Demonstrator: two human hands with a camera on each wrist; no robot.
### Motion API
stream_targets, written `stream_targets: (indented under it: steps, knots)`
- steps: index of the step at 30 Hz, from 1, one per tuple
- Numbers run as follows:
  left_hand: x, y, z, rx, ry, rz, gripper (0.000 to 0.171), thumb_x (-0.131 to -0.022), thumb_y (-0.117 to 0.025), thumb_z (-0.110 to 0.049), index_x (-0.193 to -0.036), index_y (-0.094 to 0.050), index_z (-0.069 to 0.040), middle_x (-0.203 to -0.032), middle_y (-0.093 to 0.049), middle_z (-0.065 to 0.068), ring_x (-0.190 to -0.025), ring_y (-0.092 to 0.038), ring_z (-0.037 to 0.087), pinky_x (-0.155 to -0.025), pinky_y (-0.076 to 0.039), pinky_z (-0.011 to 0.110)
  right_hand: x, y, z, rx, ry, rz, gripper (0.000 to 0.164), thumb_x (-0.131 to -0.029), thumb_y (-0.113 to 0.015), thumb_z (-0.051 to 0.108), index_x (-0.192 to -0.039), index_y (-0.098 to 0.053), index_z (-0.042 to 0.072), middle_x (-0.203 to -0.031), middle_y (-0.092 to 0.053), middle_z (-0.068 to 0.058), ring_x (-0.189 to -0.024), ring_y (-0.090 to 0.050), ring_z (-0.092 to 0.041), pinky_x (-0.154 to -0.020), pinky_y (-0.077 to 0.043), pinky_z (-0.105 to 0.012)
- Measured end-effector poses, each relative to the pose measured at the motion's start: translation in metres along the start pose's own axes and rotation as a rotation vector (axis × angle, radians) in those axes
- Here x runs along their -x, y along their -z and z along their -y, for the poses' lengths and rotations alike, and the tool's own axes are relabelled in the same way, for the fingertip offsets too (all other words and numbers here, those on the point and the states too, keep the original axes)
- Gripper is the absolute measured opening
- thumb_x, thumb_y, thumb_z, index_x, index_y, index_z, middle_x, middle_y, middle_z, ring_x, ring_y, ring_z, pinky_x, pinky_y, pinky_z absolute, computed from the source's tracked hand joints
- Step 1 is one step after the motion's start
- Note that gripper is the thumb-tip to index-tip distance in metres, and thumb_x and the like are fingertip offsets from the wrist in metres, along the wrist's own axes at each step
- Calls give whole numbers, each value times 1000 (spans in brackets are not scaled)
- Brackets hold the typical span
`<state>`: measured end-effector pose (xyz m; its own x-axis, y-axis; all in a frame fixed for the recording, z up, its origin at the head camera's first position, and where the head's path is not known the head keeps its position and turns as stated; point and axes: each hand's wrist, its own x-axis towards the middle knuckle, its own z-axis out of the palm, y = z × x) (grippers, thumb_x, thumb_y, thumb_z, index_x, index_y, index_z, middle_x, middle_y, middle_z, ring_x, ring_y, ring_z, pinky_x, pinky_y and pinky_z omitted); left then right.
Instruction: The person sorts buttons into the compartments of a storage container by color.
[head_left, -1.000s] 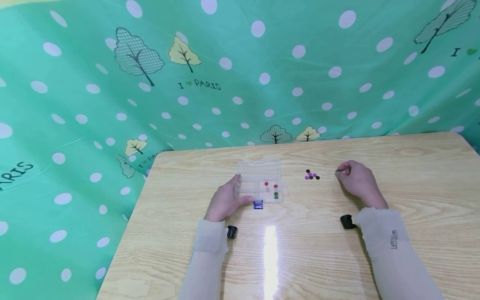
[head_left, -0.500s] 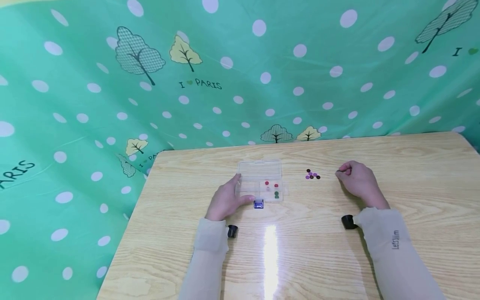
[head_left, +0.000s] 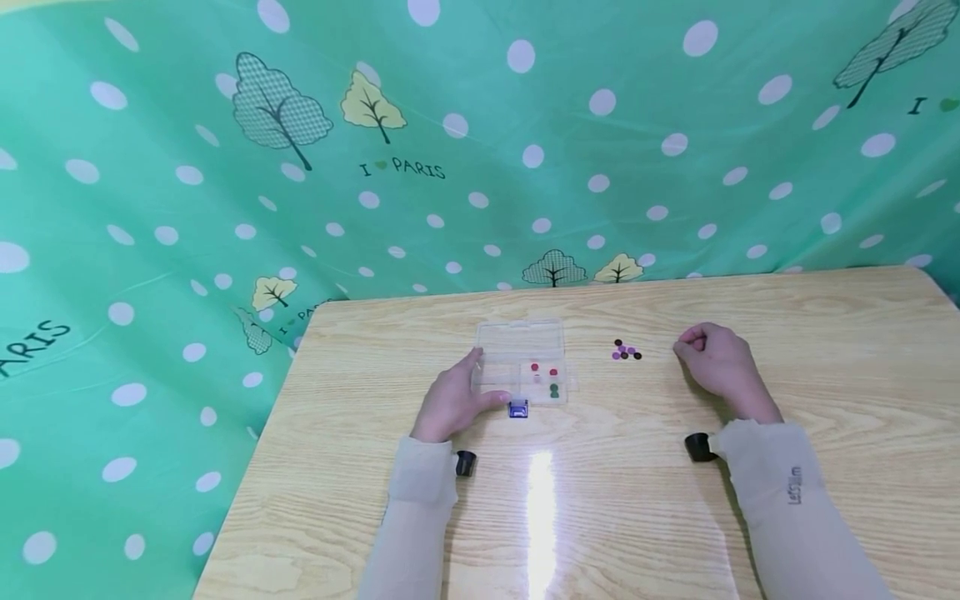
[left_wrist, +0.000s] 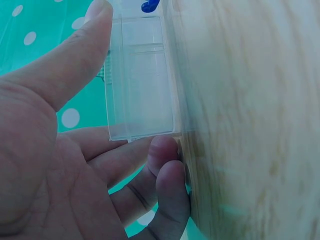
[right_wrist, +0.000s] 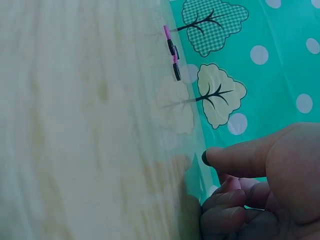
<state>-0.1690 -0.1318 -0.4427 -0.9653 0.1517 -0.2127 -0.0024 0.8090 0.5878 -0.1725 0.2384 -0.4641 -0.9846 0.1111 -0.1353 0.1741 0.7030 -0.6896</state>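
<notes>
My left hand (head_left: 452,400) holds the left end of a clear plastic compartment box (head_left: 497,372) on the table. Its thumb lies along the near edge, and its fingers are at the far left side. The box's transparent lid (head_left: 520,339) lies folded back, and a blue latch (head_left: 518,409) sticks out in front. Red discs (head_left: 535,367) and green discs (head_left: 554,390) lie in the right-hand compartments. Over to the right, my right hand (head_left: 717,360) pinches a small dark disc (right_wrist: 205,158), which peeks out at the thumb tip in the right wrist view.
Between the box and my right hand lies a small cluster of purple and black discs (head_left: 624,352) on the wooden table (head_left: 615,500). Behind the table's far edge hangs a green dotted cloth (head_left: 480,150).
The right hand has turned slightly, and the disc at its fingertips, visible earlier in the head view, is now hidden there. The left hand and box stay in place.
</notes>
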Motion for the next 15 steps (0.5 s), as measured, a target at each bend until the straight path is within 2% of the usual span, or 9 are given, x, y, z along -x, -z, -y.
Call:
stream_targets:
  steps: [6,15]
  knots:
    - [0,0,-1,4,5,-1,97,-81,-83,-40,-157,-32,-5,-156,-41,17,-141,-41,37,-114,-37,49,0,-2,2,-1,-15,-8,26,-103,-52,19,-109,-60,-4,-93,-58,-16,-80,-53,-29,-63,-43,-32]
    - [-1,0,0,1,0,-7,97,-81,-83,-40,-156,-33,-4,-155,-41,17,-141,-41,37,-114,-37,49,2,-1,3,-2,7,-22,25,-103,-53,19,-109,-61,-4,-90,-58,-15,-77,-53,-27,-62,-44,-32]
